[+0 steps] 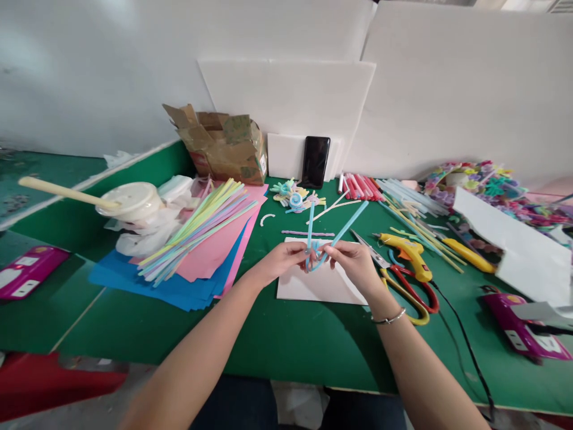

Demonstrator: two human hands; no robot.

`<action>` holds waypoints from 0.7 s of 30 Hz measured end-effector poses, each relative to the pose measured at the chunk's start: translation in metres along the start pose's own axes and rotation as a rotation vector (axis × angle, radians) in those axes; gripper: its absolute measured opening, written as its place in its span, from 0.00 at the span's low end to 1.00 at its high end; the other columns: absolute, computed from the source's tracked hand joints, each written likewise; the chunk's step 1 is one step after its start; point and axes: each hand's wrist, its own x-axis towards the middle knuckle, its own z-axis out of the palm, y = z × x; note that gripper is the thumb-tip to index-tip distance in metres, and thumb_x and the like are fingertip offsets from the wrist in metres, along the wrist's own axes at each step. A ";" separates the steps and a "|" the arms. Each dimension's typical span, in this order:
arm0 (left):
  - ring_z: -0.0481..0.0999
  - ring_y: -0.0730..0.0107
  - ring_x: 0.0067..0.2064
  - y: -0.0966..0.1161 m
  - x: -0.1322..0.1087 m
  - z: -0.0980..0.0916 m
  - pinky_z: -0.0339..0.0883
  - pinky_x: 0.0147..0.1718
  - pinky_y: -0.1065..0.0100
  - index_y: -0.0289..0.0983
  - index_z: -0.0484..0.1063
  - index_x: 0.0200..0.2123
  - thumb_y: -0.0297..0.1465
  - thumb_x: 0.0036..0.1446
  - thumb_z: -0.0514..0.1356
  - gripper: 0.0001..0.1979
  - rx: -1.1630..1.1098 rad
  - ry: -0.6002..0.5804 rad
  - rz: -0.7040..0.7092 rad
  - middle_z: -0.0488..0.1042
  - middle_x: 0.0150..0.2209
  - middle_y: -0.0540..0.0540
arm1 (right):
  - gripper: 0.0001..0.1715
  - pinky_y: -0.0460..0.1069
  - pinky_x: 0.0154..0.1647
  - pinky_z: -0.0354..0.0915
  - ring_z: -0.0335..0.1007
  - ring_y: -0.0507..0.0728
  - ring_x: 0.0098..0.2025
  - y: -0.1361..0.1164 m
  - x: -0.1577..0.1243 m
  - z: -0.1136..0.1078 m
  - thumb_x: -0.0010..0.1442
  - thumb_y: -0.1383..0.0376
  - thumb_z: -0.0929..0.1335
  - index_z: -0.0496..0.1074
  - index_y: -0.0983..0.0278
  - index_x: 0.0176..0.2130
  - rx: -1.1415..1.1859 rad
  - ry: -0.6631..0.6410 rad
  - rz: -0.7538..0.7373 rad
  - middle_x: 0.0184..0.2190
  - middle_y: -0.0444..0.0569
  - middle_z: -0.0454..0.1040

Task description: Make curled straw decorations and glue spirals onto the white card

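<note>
Light-blue, slender, bendable craft stem (pixel 349 223): held up between both hands in front of the wearer, its two long ends spread in a V, one nearly upright, one slanting right, the low part looped at the fingertips
Left hand (pixel 293 255): thumb and fingertips closed in a pinch on the stem's low part
Right hand (pixel 351 258): pinching the same stem just beside the left, fingers bent, no gap visible at the tips
Flat white rectangular board (pixel 317 289): on the green tabletop (pixel 286 346), beneath the hands
Thin lilac twisted stem (pixel 308 233): lying across, just beyond the board
Yellow plastic glue gun (pixel 414 258): right of the right hand, near metal-bladed scissors with red and yellow handles (pixel 405 276)
Loose bundle of pastel stems (pixel 201 230): left, on coloured sheets
</note>
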 end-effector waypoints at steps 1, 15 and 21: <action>0.70 0.70 0.30 0.000 0.000 0.000 0.64 0.33 0.68 0.35 0.74 0.24 0.44 0.46 0.66 0.16 -0.021 0.014 0.007 0.72 0.25 0.47 | 0.18 0.47 0.20 0.65 0.64 0.51 0.20 -0.001 0.000 0.000 0.46 0.49 0.71 0.77 0.61 0.22 0.007 0.002 0.008 0.19 0.45 0.73; 0.64 0.79 0.25 0.002 0.001 -0.001 0.58 0.25 0.74 0.36 0.72 0.26 0.42 0.42 0.69 0.16 -0.318 0.216 0.055 0.67 0.23 0.52 | 0.15 0.45 0.18 0.63 0.65 0.51 0.22 -0.001 0.000 0.000 0.47 0.53 0.72 0.77 0.61 0.21 0.048 0.003 0.021 0.22 0.46 0.74; 0.61 0.80 0.22 0.001 0.001 0.000 0.51 0.20 0.73 0.35 0.71 0.23 0.45 0.45 0.66 0.18 -0.100 0.139 0.027 0.67 0.22 0.52 | 0.17 0.46 0.19 0.64 0.62 0.49 0.19 -0.003 -0.001 0.001 0.43 0.51 0.73 0.76 0.62 0.20 0.016 0.010 0.048 0.17 0.44 0.71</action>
